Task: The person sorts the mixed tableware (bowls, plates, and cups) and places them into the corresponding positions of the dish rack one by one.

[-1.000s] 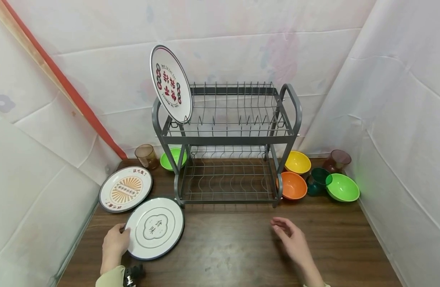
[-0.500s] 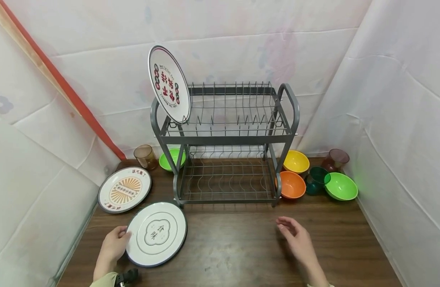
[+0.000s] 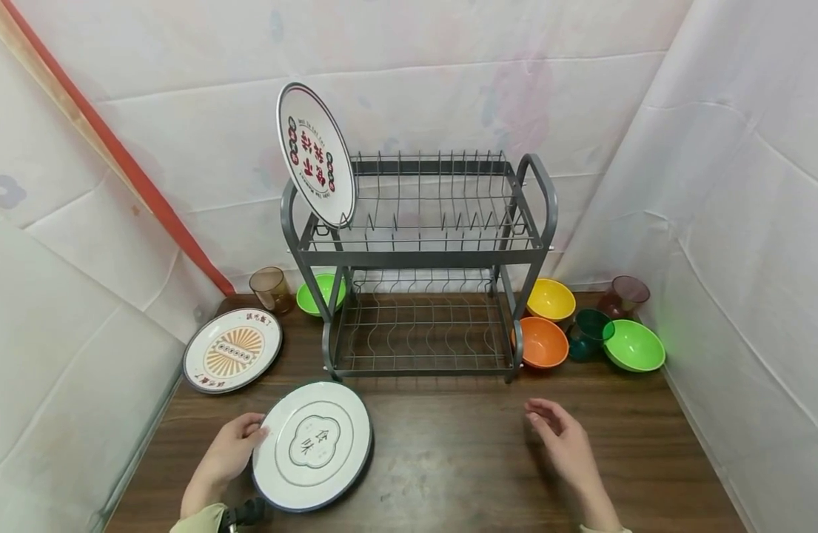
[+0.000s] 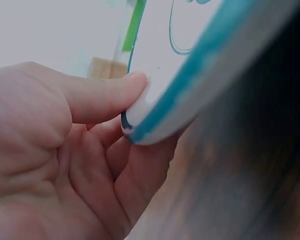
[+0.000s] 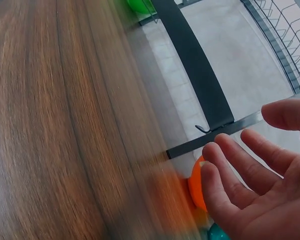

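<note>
My left hand [image 3: 227,453] pinches the left rim of a white plate [image 3: 335,474] with a dark blue edge and a flower-shaped emblem. In the left wrist view the thumb lies on the plate's face and the fingers [image 4: 145,165] curl beneath its rim. To the right, my right hand [image 3: 567,448] hovers over the table with relaxed, slightly bent fingers and holds nothing. Behind both hands stands a grey two-tier dish rack [image 3: 422,259]. A white plate with red lettering [image 3: 317,159] leans upright at the left end of its top tier.
Another white plate with an orange sunburst [image 3: 232,351] lies at the left, near an amber cup [image 3: 272,289] and a green bowl [image 3: 322,294]. Right of the rack are a yellow bowl [image 3: 551,300], an orange bowl [image 3: 544,343], a teal cup [image 3: 588,334], a purple cup [image 3: 625,296] and a green bowl [image 3: 635,346].
The plate in my left hand has moved right and toward me, away from the sunburst plate, and turned somewhat. My right hand has drifted slightly right.
</note>
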`<state>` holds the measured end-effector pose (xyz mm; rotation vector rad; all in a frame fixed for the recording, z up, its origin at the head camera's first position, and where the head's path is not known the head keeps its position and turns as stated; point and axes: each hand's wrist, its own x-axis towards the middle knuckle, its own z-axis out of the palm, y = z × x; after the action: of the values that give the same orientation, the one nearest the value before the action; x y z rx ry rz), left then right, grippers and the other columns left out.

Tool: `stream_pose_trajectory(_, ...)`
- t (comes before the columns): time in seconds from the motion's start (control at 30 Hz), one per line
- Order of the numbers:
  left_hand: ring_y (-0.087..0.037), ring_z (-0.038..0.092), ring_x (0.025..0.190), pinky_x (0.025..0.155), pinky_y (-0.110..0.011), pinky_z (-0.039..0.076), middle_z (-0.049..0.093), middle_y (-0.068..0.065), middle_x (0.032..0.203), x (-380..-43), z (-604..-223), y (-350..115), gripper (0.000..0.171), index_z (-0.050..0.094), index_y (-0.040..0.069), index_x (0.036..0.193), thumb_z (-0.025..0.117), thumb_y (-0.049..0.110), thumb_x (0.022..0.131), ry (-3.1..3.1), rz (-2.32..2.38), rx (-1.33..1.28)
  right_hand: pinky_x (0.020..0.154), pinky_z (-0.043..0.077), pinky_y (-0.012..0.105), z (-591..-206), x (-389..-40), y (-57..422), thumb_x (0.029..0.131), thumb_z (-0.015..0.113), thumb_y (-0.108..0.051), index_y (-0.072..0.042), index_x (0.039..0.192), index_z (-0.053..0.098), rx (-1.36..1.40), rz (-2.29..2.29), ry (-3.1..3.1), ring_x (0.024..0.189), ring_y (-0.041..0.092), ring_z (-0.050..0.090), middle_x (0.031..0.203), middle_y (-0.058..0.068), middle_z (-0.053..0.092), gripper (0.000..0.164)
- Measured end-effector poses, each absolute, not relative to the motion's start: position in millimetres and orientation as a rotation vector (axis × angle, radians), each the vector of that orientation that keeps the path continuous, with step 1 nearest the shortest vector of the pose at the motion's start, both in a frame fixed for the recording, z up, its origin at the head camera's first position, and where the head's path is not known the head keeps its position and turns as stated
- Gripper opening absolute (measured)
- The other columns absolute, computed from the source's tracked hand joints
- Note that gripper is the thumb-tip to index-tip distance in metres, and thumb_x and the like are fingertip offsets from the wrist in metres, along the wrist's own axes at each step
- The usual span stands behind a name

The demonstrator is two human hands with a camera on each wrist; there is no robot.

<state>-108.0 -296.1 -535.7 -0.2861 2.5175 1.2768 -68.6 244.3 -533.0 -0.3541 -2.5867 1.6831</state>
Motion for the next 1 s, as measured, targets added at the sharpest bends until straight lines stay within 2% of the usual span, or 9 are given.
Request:
stream_pose_trajectory(0.37,-0.027,0.06,0.105,0.086,-0.042,0.051,0.065,-0.019,0.113,-114,-527,-239,0.034,0.055,-0.013,0.127,0.058,0.006,0.099,2.505,1.367,-0.155,0.078,0.057,0.033,-535,-68,223,0.099,0.06,-0.007,0.003,0.124,0.061,-0.33,1.912,-2.491,0.103,0.025,0.066,0.119,0.018,0.066,0.026)
stream_pose_trajectory(0.53,-0.025,0.061,0.104,0.086,-0.04,0.051,0.065,-0.016,0.113,-115,-521,-217,0.032,0.056,-0.01,0.127,0.058,0.006,0.099,2.485,1.427,-0.111,0.075,0.058,0.035,-540,-66,204,0.097,0.062,-0.005,0.004,0.122,0.062,-0.26,2.047,-2.464,0.1,0.026,0.067,0.117,0.02,0.066,0.027)
stream_pose_trajectory(0.77,-0.023,0.062,0.103,0.085,-0.037,0.052,0.066,-0.015,0.112,-115,-513,-195,0.03,0.058,-0.008,0.126,0.059,0.003,0.098,2.489,1.474,-0.066,0.074,0.058,0.037,-542,-64,181,0.099,0.061,-0.013,0.004,0.13,0.056,-0.08,2.15,-2.558,0.103,0.03,0.066,0.122,0.021,0.064,0.035)
stream_pose_trajectory(1.0,-0.021,0.064,0.088,0.071,-0.029,0.053,0.066,-0.015,0.106,-115,-506,-175,0.03,0.056,-0.009,0.127,0.057,0.0,0.098,2.364,1.618,-0.036,0.078,0.058,0.042,-539,-64,176,0.103,0.055,-0.017,0.003,0.143,0.044,0.065,2.23,-2.582,0.108,0.039,0.063,0.126,0.024,0.061,0.046)
